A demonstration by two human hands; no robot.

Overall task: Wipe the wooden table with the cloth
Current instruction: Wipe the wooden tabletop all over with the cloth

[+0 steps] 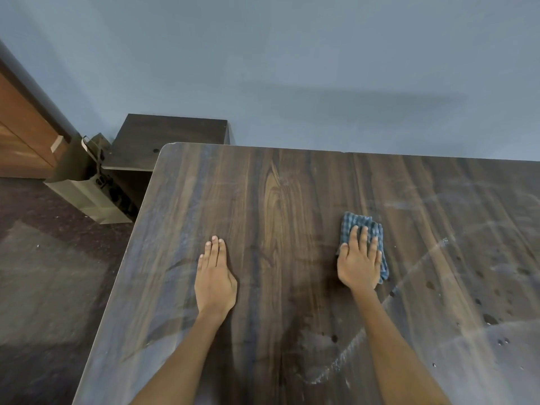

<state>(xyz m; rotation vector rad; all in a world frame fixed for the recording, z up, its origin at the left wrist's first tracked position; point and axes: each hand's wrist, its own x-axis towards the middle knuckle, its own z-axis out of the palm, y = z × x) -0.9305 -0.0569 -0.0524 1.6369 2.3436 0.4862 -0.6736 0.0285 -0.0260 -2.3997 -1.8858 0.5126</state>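
Observation:
A dark wooden table (277,185) fills most of the view, its rounded far-left corner near the wall. A folded blue checked cloth (355,222) lies on it right of centre. My right hand (361,263) presses flat on the cloth, fingers spread over it, with the cloth showing past the fingertips and along the right side. My left hand (215,276) rests palm down on the bare wood to the left, fingers together, holding nothing. Pale dusty smears and dark spots (467,287) cover the table's right part.
A low dark side table (169,135) stands beyond the table's left corner against the blue-grey wall. A paper bag (84,194) sits on the floor beside it. A wooden door or cabinet (20,133) is at the far left.

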